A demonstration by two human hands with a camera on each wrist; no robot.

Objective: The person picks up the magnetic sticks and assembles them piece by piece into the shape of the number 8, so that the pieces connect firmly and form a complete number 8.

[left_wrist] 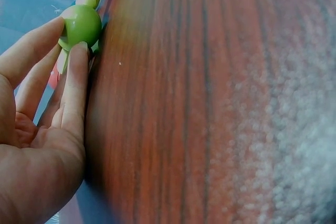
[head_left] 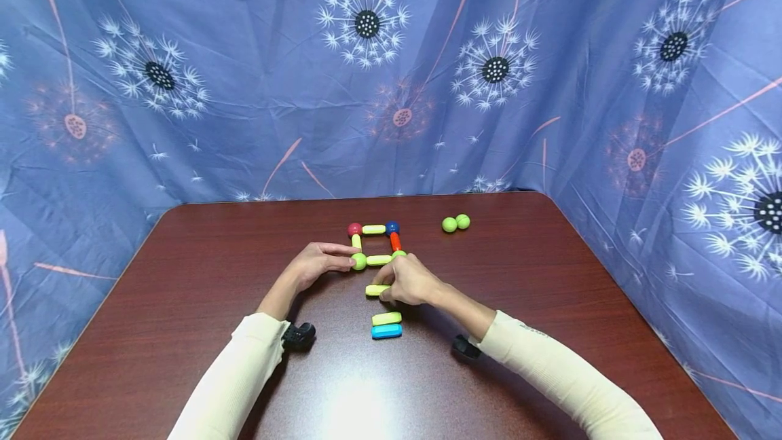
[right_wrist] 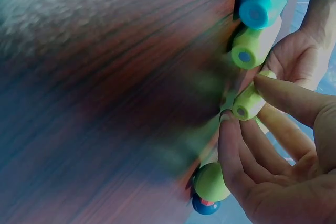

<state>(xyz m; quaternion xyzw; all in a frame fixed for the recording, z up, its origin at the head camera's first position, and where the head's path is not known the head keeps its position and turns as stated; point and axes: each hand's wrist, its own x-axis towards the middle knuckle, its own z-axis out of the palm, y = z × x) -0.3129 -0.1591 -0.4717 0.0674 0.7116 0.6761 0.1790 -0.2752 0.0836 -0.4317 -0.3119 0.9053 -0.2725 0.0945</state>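
A square of magnetic sticks and balls lies on the table, with a red ball [head_left: 355, 229], a blue ball [head_left: 392, 228], a red-orange stick [head_left: 396, 242] and yellow-green sticks [head_left: 374, 229]. At its near left corner, my left hand [head_left: 320, 261] pinches a green ball [left_wrist: 81, 26] between thumb and fingertip. My right hand [head_left: 412, 280] holds a loose yellow-green stick [right_wrist: 249, 102] by thumb and fingers, just below the square. Its fingers partly cover the green ball [right_wrist: 211, 181] at the near right corner. Below lie another yellow-green stick [head_left: 387, 318] and a blue stick [head_left: 387, 331], side by side.
Two spare green balls [head_left: 456, 223] touch each other at the back right of the brown table [head_left: 519, 358]. A blue dandelion-patterned cloth [head_left: 275, 87] hangs behind and beside the table. Each wrist wears a black camera [head_left: 299, 336].
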